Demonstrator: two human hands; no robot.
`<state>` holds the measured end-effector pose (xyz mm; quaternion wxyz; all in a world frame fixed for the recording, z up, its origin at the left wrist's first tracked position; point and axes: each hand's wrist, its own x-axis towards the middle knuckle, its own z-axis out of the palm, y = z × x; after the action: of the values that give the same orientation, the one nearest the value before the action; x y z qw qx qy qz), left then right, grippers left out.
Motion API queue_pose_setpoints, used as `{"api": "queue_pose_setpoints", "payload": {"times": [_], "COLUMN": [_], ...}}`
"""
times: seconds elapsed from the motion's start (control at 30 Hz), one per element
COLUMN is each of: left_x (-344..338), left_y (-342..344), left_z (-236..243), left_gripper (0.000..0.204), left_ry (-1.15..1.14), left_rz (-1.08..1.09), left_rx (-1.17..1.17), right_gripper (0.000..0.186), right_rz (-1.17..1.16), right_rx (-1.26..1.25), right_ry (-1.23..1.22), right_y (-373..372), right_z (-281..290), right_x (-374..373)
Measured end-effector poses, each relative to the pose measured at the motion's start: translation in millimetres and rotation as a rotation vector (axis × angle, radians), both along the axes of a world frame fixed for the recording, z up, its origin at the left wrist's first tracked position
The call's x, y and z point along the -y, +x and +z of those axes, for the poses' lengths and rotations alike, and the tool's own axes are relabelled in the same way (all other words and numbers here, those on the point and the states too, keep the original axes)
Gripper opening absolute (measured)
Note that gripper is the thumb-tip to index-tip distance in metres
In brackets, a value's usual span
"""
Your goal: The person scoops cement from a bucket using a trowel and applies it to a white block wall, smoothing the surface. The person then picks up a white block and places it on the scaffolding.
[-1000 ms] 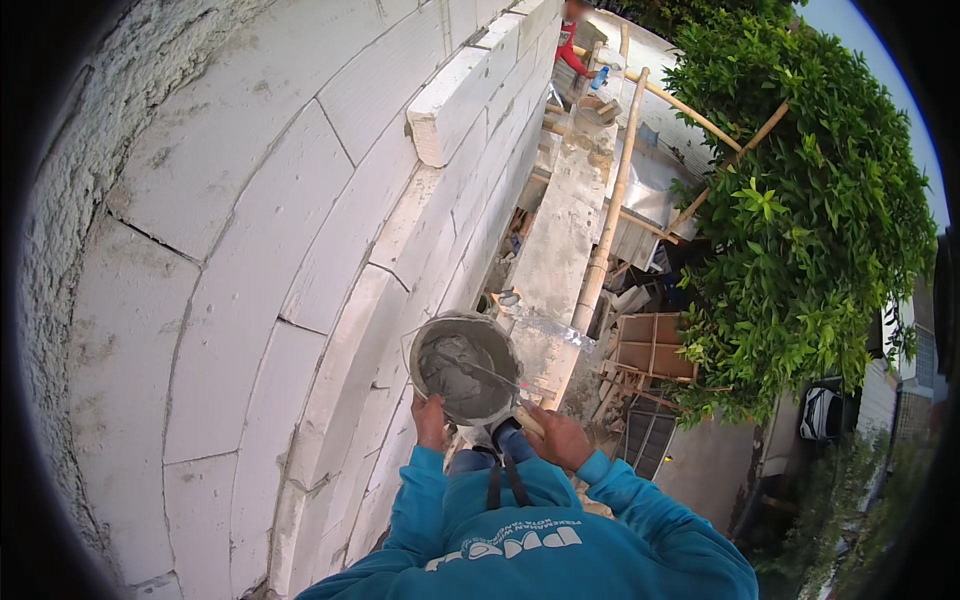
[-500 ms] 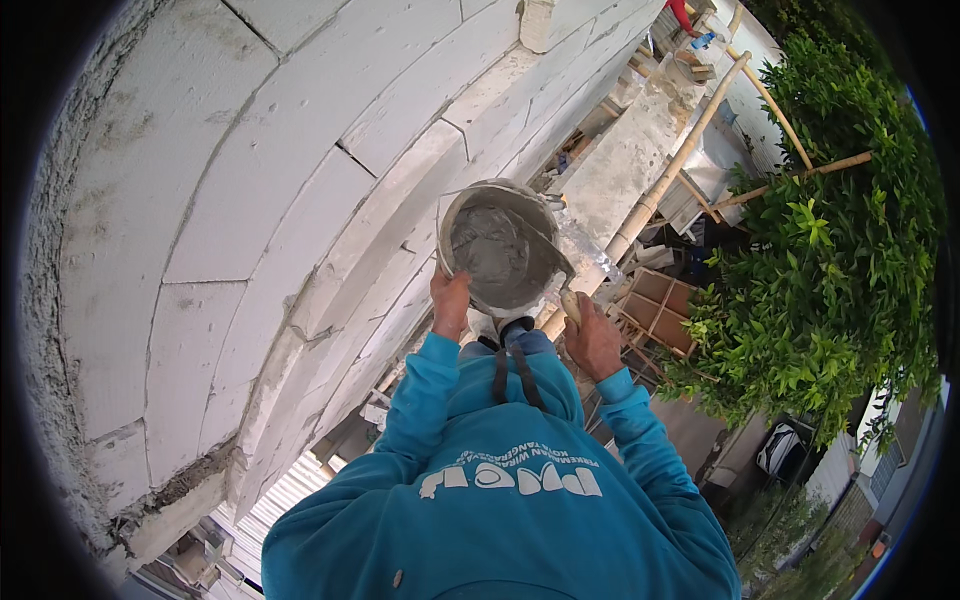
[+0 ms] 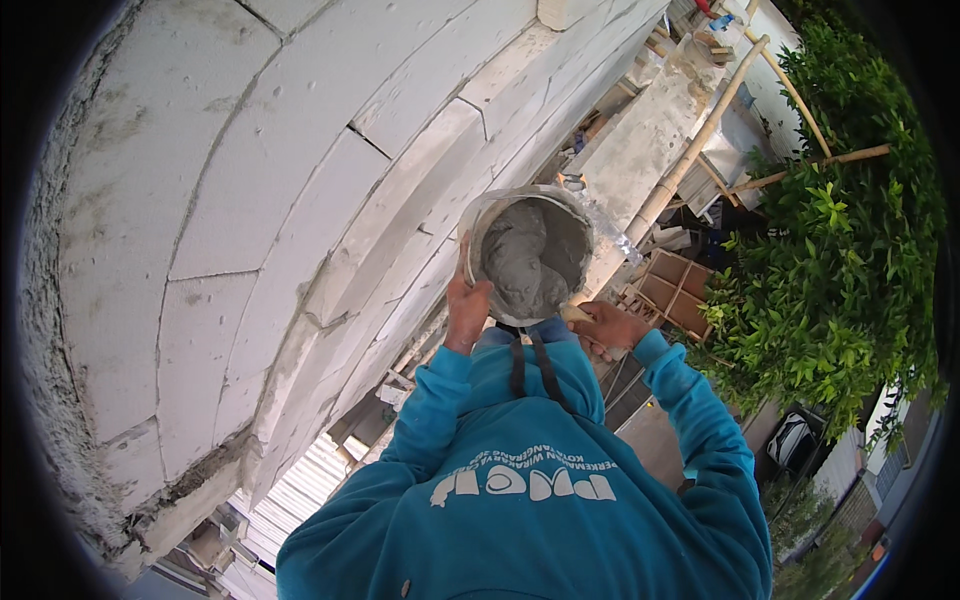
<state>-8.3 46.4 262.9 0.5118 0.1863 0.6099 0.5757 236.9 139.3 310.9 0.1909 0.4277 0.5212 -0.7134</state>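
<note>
My left hand [image 3: 468, 312] grips the side of a round bucket [image 3: 573, 232] holding wet grey mortar [image 3: 523, 262], with the opening facing me. My right hand [image 3: 618, 330], just below and right of the bucket, is closed on the light wooden handle [image 3: 577, 314] of a tool. The rest of that tool is hard to make out against the bucket. Beside the bucket on the left runs a white block wall [image 3: 220, 170].
Along the wall runs a weathered scaffold plank [image 3: 635, 150], edged by bamboo poles [image 3: 715, 120], with a drop and clutter below. A co-worker's red sleeve [image 3: 703, 8] shows at the top. A leafy tree [image 3: 840, 270] fills the right side.
The bucket has moved higher in the picture and then slightly right. The mortar inside now looks more heaped. My right hand has turned, and the trowel's blade seen earlier is less visible.
</note>
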Motion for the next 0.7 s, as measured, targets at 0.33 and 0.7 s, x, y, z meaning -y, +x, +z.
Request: {"api": "queue_pose_setpoints", "payload": {"times": [0.33,0.7], "left_x": [5.8,8.7], "left_y": [-23.7,-15.9], "left_z": [-6.4,-17.1], "left_gripper": [0.06,0.056], "left_ry": [0.007,0.018], "left_rz": [0.082,0.256], "left_rx": [0.055,0.139], "right_gripper": [0.031,0.055], "right_rz": [-0.284,0.094], "right_rx": [-0.251,0.157], "right_ry": [-0.042,1.135], "right_y": [-38.4,-45.5], "right_z": [8.8,11.3], "right_x": [41.9,62.7]}}
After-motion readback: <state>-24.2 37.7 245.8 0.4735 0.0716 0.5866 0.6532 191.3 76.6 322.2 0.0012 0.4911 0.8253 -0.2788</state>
